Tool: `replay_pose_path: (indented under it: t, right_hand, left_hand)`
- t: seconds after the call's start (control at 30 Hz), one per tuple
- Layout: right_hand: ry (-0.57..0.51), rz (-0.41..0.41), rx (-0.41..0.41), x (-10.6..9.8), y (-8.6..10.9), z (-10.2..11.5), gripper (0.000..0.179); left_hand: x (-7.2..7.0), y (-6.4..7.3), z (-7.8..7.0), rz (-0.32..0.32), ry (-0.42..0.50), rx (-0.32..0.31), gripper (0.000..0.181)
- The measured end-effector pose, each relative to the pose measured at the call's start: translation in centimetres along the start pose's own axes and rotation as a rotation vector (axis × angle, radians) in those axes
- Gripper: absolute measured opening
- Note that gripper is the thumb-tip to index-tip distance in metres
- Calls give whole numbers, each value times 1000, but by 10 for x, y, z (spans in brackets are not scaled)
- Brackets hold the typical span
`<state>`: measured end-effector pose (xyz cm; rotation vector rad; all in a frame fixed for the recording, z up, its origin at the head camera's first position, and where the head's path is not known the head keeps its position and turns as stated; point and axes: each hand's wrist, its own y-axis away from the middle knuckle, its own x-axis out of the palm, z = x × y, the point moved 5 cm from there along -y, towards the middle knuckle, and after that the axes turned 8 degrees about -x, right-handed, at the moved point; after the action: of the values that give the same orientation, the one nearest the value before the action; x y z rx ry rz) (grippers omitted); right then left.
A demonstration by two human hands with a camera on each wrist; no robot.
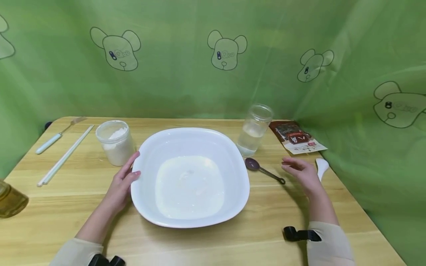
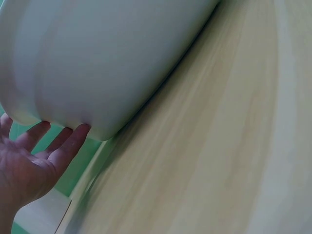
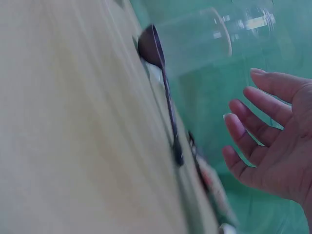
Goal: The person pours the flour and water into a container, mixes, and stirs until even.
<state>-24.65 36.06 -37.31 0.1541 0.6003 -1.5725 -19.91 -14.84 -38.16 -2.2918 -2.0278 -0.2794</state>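
Note:
A large white basin (image 1: 189, 144) stands mid-table. My left hand (image 1: 121, 184) holds its left side: the thumb laps over the rim, and in the left wrist view the fingertips meet the basin's outer wall (image 2: 107, 63). Above the table at the right hovers my right hand (image 1: 303, 175), fingers loosely bent around nothing. Just left of it lies a dark purple measuring spoon (image 1: 252, 164), bowl toward the basin. In the right wrist view the relaxed fingers show apart from the spoon (image 3: 152, 48) and the glass (image 3: 195, 44).
Beyond the spoon, a glass of clear liquid (image 1: 251, 135) stands beside the basin. A red-brown packet (image 1: 296, 138) and a white spoon (image 1: 322, 166) lie far right. At left are a jar of white powder (image 1: 116, 146), white chopsticks (image 1: 64, 159), a blue-handled fork (image 1: 50, 143) and an amber container (image 1: 11, 199).

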Motion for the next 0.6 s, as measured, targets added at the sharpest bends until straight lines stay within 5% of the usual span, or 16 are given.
replay_pose_path:
  t: [0.3, 0.6]
  right_hand:
    - [-3, 20, 141, 7, 17, -12, 45]
    - [147, 78, 58, 16, 19, -19, 39]
  left_hand:
    - [1, -1, 0, 14, 12, 16, 53]
    - [1, -1, 1, -1, 0, 15, 53]
